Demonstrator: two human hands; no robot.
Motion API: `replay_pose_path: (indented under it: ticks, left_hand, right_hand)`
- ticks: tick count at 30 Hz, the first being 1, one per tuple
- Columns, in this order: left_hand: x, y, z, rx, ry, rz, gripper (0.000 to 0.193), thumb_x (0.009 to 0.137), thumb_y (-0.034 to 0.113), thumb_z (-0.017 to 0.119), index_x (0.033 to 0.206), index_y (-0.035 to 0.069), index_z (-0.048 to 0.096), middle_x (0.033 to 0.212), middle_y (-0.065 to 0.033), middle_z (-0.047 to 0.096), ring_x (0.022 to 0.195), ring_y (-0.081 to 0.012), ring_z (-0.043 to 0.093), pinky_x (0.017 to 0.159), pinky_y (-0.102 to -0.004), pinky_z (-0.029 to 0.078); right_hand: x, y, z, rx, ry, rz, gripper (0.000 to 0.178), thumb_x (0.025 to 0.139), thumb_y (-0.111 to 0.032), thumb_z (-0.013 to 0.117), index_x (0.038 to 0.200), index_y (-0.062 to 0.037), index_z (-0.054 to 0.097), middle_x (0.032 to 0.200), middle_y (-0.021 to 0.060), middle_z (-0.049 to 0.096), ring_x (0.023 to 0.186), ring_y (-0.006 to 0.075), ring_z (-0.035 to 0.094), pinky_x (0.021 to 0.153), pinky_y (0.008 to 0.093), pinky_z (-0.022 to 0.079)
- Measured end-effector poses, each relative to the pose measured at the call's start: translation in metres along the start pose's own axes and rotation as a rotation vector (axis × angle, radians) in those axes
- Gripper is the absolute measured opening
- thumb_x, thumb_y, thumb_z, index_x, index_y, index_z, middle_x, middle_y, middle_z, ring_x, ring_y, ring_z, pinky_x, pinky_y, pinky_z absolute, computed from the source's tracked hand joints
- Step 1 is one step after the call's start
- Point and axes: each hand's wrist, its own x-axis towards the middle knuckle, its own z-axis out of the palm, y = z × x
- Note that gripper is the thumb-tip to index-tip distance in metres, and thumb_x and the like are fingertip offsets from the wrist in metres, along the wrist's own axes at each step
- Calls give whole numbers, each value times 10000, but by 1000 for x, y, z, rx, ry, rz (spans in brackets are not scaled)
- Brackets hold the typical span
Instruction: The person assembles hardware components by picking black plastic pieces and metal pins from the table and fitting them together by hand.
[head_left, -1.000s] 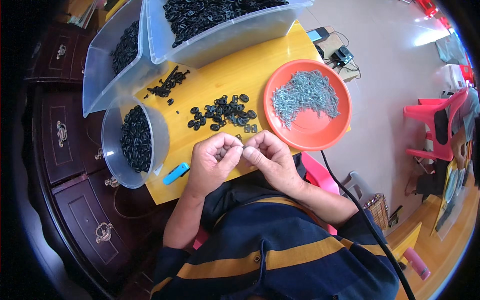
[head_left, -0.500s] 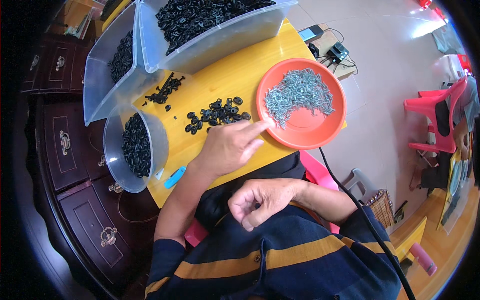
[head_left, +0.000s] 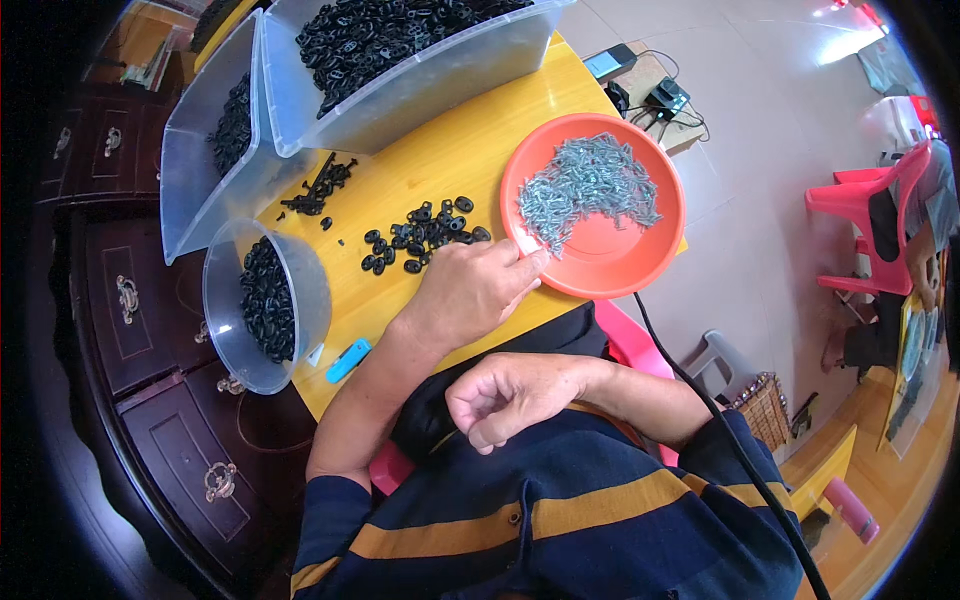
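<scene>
My left hand (head_left: 468,290) reaches over the near left rim of a round orange dish (head_left: 610,275). Its index finger and thumb come together beside the heap of small silver screws (head_left: 590,185); whatever lies between the fingertips is too small to make out. Close to my body, my right hand (head_left: 512,395) is curled, palm turned inward, and its fingers hide anything inside. Beyond my left hand, a loose group of small black oval plastic pieces with holes (head_left: 425,232) lies on the yellow table (head_left: 440,130).
Clear bins (head_left: 420,85) of black parts stand at the far left. A clear round tub (head_left: 320,300) of black pieces is nearer. Black screw-like pieces (head_left: 325,185) and a blue-handled tool (head_left: 348,361) lie on the table. A black cable (head_left: 690,385) runs down at right.
My left index finger, stretched out before, has bent down toward the thumb at the dish's edge. My right hand has curled slightly and stays near my body.
</scene>
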Motion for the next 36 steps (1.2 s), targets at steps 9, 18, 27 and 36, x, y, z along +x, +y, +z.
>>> replay_pose_path:
  ticks: [9,18,27,36]
  left_hand:
    - [2,5,5,-31,8,-27,328,846,147,679,1170,96,676,884,-79,694,706,-251,705,598,-373,572]
    - [1,-1,12,-9,128,52,337,770,146,769,1103,128,715,831,-49,678,658,-212,679,547,-341,533]
    - [-4,-1,13,-126,238,99,180,798,91,669,973,72,705,932,-32,676,733,-191,691,611,-316,550]
    - [-5,-7,17,-108,284,147,171,781,78,648,948,65,685,935,-35,667,739,-195,692,608,-313,550]
  right_hand:
    - [0,2,-2,36,-5,2,96,923,-71,676,871,-26,609,807,-1,659,743,57,607,659,229,492]
    - [0,-2,-4,29,16,39,94,925,-68,676,872,-28,610,814,-7,658,749,51,600,663,223,488]
    - [2,1,-4,41,11,15,88,922,-66,676,874,-30,612,811,-10,658,743,48,601,660,221,487]
    - [2,1,-2,18,33,31,98,919,-71,681,863,-29,613,804,-13,658,737,47,601,653,219,481]
